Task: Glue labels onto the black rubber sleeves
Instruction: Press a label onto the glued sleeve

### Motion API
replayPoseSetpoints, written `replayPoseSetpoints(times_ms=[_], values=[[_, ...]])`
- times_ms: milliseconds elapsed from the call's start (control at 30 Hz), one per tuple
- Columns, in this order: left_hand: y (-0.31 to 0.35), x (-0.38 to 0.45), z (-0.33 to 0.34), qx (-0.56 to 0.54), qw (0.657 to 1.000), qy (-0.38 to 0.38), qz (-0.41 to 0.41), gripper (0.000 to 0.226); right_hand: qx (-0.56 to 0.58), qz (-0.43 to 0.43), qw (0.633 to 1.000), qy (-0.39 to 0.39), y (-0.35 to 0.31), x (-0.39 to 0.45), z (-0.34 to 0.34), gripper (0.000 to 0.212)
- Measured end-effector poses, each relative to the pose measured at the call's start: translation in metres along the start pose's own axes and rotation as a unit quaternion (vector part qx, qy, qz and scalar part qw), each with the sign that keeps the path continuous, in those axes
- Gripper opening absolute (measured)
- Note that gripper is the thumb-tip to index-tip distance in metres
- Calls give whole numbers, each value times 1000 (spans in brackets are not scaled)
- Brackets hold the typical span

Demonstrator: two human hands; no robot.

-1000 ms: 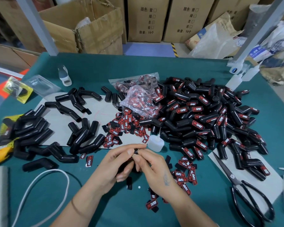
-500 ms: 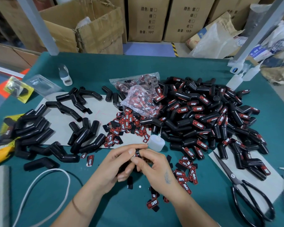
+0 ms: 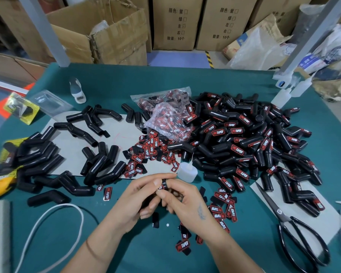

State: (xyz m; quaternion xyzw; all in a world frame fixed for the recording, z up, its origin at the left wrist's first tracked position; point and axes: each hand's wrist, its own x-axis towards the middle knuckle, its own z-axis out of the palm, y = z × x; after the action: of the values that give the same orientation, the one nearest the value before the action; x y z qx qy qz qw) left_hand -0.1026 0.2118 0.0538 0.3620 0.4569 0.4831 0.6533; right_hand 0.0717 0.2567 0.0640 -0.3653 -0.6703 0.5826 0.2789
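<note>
On the green desk point(image 3: 185, 79) we see a big heap of labelled black rubber sleeves point(image 3: 244, 138) at the right. Near us, our left hand point(image 3: 140, 196) and right hand point(image 3: 183, 200) meet, both pinching one black rubber sleeve point(image 3: 164, 183), just near the small white glue bottle point(image 3: 187, 172).

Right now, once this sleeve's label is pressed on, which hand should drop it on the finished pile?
Probably the right hand: the labelled pile lies on its side, while the left hand sits nearer the unlabelled sleeves.
</note>
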Motion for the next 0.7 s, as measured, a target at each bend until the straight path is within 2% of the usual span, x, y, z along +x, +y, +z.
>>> replayPoseSetpoints(times_ms=[167,267,333,500,600,700], values=[[0,0,0,5,1000,7,2,49,1,-3,1000,-2,-1,0,0,17],[1,-1,1,2,1000,12,4,49,-7,-3,1000,3,-1,-1,3,39],[2,-1,2,3,1000,15,7,49,-10,-7,1000,5,-2,-1,4,46],[3,-1,3,9,1000,17,11,48,-18,-1,1000,11,-2,-1,4,46],[2,-1,2,14,1000,17,13,41,-16,5,1000,11,-2,0,5,39],[3,-1,2,16,1000,13,15,45,-7,11,1000,8,-3,0,4,33]])
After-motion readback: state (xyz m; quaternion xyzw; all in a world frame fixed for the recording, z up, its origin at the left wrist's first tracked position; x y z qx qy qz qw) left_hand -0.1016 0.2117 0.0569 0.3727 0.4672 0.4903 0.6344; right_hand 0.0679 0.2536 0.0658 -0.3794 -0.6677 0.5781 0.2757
